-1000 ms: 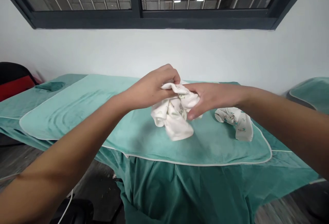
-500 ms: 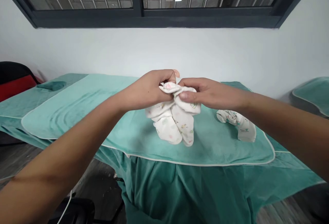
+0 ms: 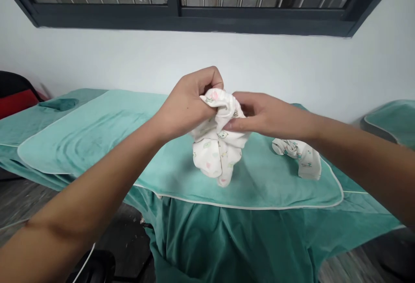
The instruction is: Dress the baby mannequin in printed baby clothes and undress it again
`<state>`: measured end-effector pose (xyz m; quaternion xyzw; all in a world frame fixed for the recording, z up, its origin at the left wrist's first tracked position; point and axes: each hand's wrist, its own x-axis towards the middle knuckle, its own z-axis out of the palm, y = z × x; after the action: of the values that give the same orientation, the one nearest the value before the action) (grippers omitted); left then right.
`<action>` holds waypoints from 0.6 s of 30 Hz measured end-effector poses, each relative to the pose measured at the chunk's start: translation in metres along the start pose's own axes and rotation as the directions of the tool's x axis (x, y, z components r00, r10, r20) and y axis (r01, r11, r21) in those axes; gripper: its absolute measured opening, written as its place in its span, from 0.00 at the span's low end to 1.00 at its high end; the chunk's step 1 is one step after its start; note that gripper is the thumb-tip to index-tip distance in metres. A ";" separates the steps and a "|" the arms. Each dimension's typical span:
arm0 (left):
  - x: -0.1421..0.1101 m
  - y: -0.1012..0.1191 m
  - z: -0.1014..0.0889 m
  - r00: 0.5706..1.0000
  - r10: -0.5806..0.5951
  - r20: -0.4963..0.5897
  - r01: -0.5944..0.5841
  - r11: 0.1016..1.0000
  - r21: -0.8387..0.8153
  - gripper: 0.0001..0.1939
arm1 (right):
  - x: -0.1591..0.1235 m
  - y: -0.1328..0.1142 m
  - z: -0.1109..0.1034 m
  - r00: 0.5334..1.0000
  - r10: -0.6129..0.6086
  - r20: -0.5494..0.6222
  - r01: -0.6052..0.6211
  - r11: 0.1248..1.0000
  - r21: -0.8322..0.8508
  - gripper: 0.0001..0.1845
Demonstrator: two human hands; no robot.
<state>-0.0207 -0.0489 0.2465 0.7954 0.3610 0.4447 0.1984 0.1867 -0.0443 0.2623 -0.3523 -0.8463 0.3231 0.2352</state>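
White cloth [image 3: 218,142] is gripped in your left hand [image 3: 194,103] and pinched by your right hand [image 3: 259,114], above the green mat [image 3: 168,162].

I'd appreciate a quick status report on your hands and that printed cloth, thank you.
Left hand and right hand both gripping bunched white printed cloth. Second printed cloth on mat, off to the right.
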 end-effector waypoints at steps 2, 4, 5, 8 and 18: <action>0.001 0.003 0.003 1.000 0.004 0.019 -0.005 0.999 0.038 0.11 | -0.001 -0.003 0.000 0.995 -0.011 -0.103 0.013 1.000 0.024 0.18; 0.002 0.007 0.005 0.999 0.012 0.036 -0.014 0.998 0.065 0.10 | -0.003 -0.003 -0.001 0.990 -0.023 -0.142 0.033 0.997 0.066 0.21; 0.003 0.009 0.005 0.999 0.019 0.039 -0.022 0.996 0.085 0.10 | -0.004 -0.003 -0.002 0.989 -0.024 -0.148 0.037 0.995 0.088 0.21; 0.005 0.014 0.003 0.999 0.031 0.034 -0.038 0.976 0.214 0.08 | -0.008 0.000 -0.002 0.988 0.000 -0.152 0.023 0.989 0.149 0.19; 0.008 -0.003 -0.009 0.975 0.187 0.118 -0.221 0.818 0.531 0.13 | -0.018 0.007 -0.009 0.998 0.061 0.011 -0.061 0.998 0.015 0.14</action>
<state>-0.0267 -0.0410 0.2531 0.8660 0.3781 0.3192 -0.0720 0.2073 -0.0509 0.2603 -0.3743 -0.8339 0.3385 0.2233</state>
